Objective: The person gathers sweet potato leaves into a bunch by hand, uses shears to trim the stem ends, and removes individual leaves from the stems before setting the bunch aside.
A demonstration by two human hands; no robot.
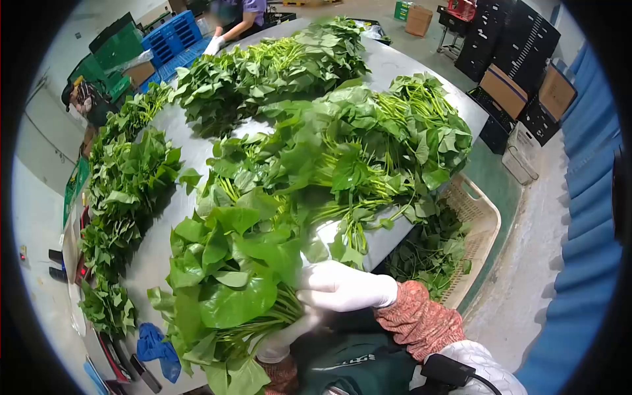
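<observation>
A bunch of leafy greens [237, 296] with broad leaves and thin green stems is held low in front of my body. My left hand [286, 337], in a white glove, is closed round the stems from below, partly hidden by leaves. At the stem ends my right hand [345, 288], also white-gloved, has its fingers curled against the bunch; its fingertips are partly hidden. Just beyond the hands, a large heap of the same greens [395, 138] lies on the metal table [158, 263].
More greens [276, 72] line the far side and the left edge [122, 197]. A cream crate [484, 230] with loose greens stands at the right. A blue cloth or bag [158, 351] lies lower left. Co-workers stand across the table [237, 23] and at far left [89, 102].
</observation>
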